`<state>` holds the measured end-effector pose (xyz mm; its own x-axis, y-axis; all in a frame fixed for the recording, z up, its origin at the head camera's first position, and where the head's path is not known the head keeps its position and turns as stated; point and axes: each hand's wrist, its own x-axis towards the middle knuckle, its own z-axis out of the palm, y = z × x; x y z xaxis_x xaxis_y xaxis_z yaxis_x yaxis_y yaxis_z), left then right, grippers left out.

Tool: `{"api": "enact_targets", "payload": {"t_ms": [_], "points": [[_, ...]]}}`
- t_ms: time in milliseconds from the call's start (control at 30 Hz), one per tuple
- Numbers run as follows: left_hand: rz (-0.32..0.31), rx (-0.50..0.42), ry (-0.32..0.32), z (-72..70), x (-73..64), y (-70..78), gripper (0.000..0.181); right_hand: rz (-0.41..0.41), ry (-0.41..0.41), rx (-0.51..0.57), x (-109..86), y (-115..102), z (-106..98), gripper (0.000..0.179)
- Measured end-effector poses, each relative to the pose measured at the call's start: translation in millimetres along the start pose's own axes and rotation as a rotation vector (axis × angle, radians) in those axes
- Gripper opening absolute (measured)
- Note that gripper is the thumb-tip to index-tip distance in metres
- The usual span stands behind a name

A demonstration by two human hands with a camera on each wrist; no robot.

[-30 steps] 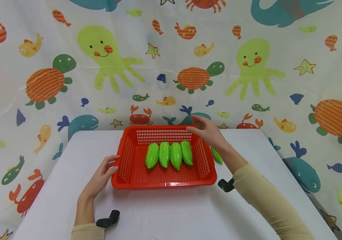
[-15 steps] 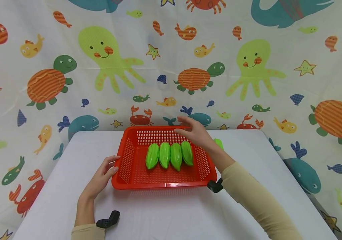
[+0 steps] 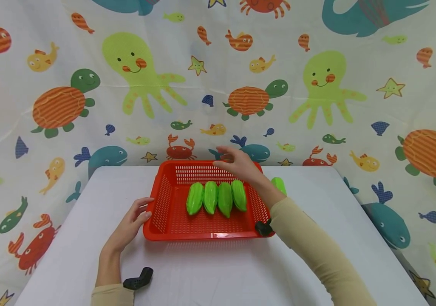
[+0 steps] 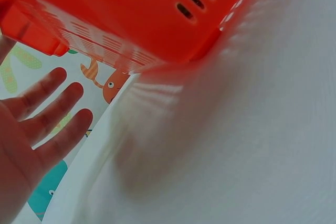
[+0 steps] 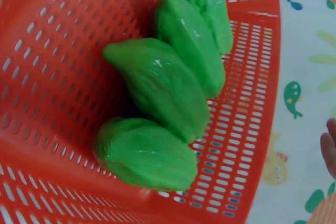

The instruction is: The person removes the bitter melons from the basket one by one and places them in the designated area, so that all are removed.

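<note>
A red plastic basket (image 3: 177,236) with slotted walls sits on the white table. Several green, ribbed, starfruit-like fruits (image 3: 210,197) lie side by side in it, and the right wrist view shows these fruits (image 5: 152,153) close up. My left hand (image 3: 128,225) is at the basket's left rim, fingers reaching toward it; in the left wrist view the fingers of that hand (image 4: 31,140) are spread and straight. Over the basket's back right rim hovers my right hand (image 3: 241,163), its fingers loosely bent with nothing between them. Another green fruit (image 3: 278,185) lies right of the basket, partly hidden by the right forearm.
A white cloth (image 3: 202,42) printed with sea animals hangs behind the table (image 3: 210,272). Black wrist devices show at the left wrist (image 3: 138,279) and at the right wrist (image 3: 264,228), the latter overlapping the basket's front right corner.
My right hand has moved left along the basket's back rim, uncovering the upper end of the fruit on the right. The left hand, basket and fruits inside have stayed put.
</note>
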<state>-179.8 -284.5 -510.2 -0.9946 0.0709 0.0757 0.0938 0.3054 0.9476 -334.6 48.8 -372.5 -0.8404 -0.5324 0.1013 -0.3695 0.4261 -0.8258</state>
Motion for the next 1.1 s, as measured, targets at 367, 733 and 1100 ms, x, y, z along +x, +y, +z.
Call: {"api": "enact_targets", "payload": {"t_ms": [367, 733, 1100], "points": [[0.003, -0.007, 0.010, -0.1, -1.6, -0.4, 0.050, -0.097, 0.016, -0.107, 29.4, 11, 22, 0.058], [0.006, -0.023, 0.010, 0.6, -1.0, 0.0, 0.050, -0.139, 0.037, -0.151, 48.5, 17, 46, 0.054], [0.007, -0.023, 0.010, -0.7, -0.4, 0.2, 0.050, 0.023, -0.328, -0.301, 47.9, 15, 59, 0.056]]}}
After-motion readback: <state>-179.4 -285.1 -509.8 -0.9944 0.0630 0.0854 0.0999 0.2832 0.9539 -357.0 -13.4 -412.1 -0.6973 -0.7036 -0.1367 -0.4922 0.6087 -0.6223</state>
